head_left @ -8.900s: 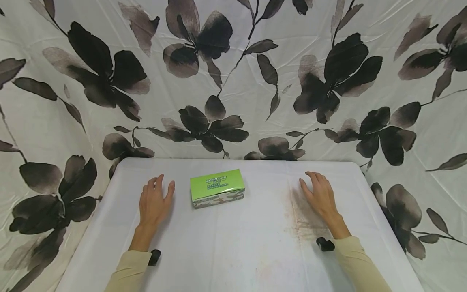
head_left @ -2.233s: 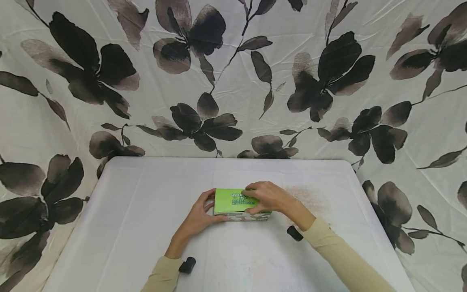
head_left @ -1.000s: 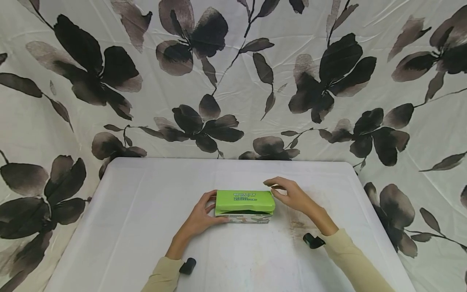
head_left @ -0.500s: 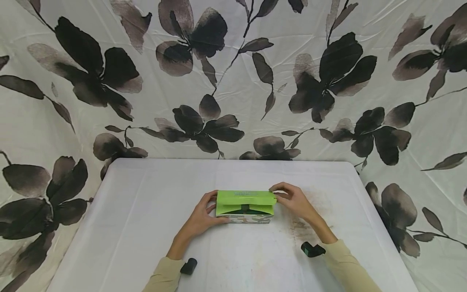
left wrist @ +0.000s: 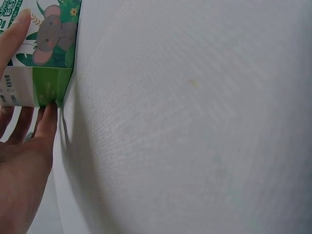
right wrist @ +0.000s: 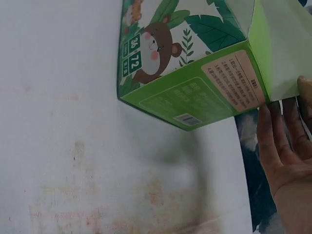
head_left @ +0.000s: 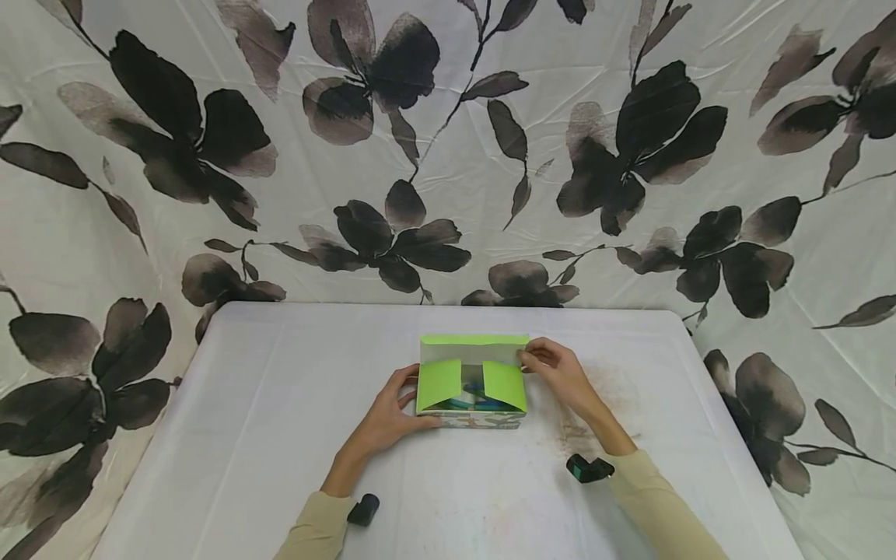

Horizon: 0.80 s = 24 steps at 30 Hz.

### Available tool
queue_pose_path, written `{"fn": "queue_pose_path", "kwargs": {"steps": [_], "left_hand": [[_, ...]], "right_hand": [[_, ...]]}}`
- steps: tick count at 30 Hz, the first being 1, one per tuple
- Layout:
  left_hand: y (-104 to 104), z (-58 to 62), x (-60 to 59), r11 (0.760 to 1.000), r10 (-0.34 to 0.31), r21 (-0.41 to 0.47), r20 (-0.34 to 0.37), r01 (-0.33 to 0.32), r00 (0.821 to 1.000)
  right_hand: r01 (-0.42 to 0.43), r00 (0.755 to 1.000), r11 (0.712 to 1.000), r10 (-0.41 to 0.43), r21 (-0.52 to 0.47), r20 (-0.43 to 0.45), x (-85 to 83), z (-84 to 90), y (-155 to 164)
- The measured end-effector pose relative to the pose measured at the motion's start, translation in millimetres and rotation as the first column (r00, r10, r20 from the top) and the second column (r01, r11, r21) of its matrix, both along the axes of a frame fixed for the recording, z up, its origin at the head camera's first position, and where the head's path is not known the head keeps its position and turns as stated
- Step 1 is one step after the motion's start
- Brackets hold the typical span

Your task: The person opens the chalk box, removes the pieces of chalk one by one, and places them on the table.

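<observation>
Resting near the middle of the white bench [head_left: 266,435], a green box [head_left: 470,420] sits w/ its top lid [head_left: 474,340] raised upright at the back edge. Two inner side flaps [head_left: 439,383] lie angled over the opening, w/ a gap between them showing dark green & blue contents; what these are can't be made out.

Left hand [head_left: 386,412] grips the box's left end: thumb along the near lower edge, fingers [left wrist: 48,114] curled round the end. Left wrist view shows a fingertip touching the box's bottom corner where it meets the bench, plus a printed elephant & leaves on the side panel.

Right hand [head_left: 556,373] is at the box's upper right corner, fingers [right wrist: 273,131] pinching the lid's right edge. Right wrist view shows the box's end panel w/ a cartoon bear, the numbers 24 & 72, a barcode & small print; fingers lie just beside the lid's pale green inner face.

Both arms wear beige sleeves [head_left: 665,513], each w/ a small dark device at the wrist. Bench has a brownish stain [head_left: 595,412] under & right of the right forearm. Behind & around hangs a white cloth backdrop [head_left: 448,155] w/ big black-grey flower print.
</observation>
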State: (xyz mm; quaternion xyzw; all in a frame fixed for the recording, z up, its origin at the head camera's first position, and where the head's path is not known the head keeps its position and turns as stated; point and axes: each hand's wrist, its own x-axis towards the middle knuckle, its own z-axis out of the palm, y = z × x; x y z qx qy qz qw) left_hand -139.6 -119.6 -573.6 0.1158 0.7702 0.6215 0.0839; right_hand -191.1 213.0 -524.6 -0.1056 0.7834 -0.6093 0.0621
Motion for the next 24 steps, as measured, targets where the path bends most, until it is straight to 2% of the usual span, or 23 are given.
{"fn": "queue_pose_path", "kwargs": {"steps": [9, 15, 19, 24], "left_hand": [[0, 0.4, -0.2, 1.000, -0.003, -0.001, 0.004, 0.003, 1.000], [1, 0.7, -0.5, 1.000, 0.000, -0.003, 0.007, 0.000, 1.000], [1, -0.8, -1.1, 1.000, 0.003, -0.006, 0.005, -0.003, 1.000], [-1, -1.2, -0.4, 1.000, 0.007, -0.016, 0.002, -0.007, 1.000]], "right_hand": [[0.106, 0.989, 0.993, -0.099, -0.059, 0.106, -5.7, -5.1, -10], [0.158, 0.981, 0.983, -0.146, -0.090, 0.126, -7.5, -10.8, -13], [0.197, 0.970, 0.977, -0.182, -0.077, 0.160, -7.2, -10.5, -17], [0.254, 0.942, 0.967, -0.249, 0.007, 0.225, -9.2, -20.2, -21]]}}
